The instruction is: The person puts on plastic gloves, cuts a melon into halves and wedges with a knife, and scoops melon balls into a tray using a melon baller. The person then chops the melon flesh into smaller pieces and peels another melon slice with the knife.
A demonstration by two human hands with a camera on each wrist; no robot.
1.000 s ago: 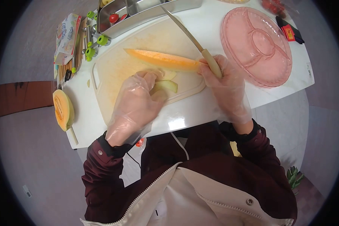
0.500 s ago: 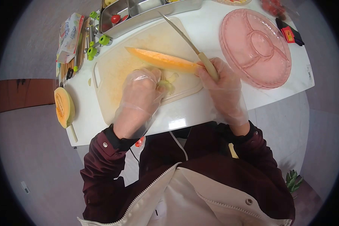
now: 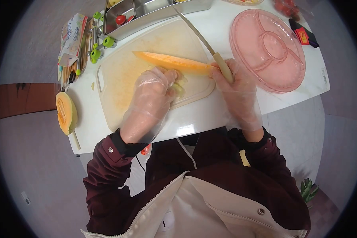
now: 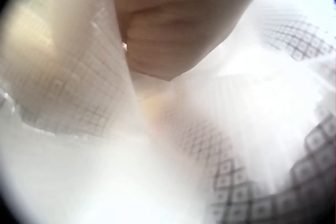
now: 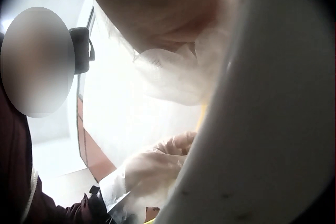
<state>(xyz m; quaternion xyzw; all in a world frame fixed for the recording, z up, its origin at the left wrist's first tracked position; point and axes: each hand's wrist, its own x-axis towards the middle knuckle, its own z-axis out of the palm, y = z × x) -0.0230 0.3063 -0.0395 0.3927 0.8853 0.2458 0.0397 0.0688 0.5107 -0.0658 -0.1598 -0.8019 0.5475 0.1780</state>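
Note:
In the head view an orange melon slice (image 3: 172, 62) lies across the cutting board (image 3: 119, 75). The gloved right hand (image 3: 238, 93) grips the pale handle of a knife (image 3: 198, 35), blade pointing up and left, and its fingertips touch the slice's right end. The gloved left hand (image 3: 150, 101) has curled fingers near the slice's lower edge, beside pale green rind pieces (image 3: 179, 89); whether it holds any is hidden. The left wrist view is blurred by the glove (image 4: 94, 77). The right wrist view shows the left hand (image 5: 157, 166) beyond the board's edge.
A pink divided plate (image 3: 267, 49) stands right of the board. Behind is a steel tray (image 3: 154, 16) with a tomato (image 3: 121, 19). Green-ended tools (image 3: 95, 54), skewers and a packet (image 3: 72, 39) lie left, above a melon half (image 3: 66, 113).
The left hand has moved up from the rind toward the slice, its fingers now nearer the slice's lower edge. The right hand with the knife has shifted only slightly.

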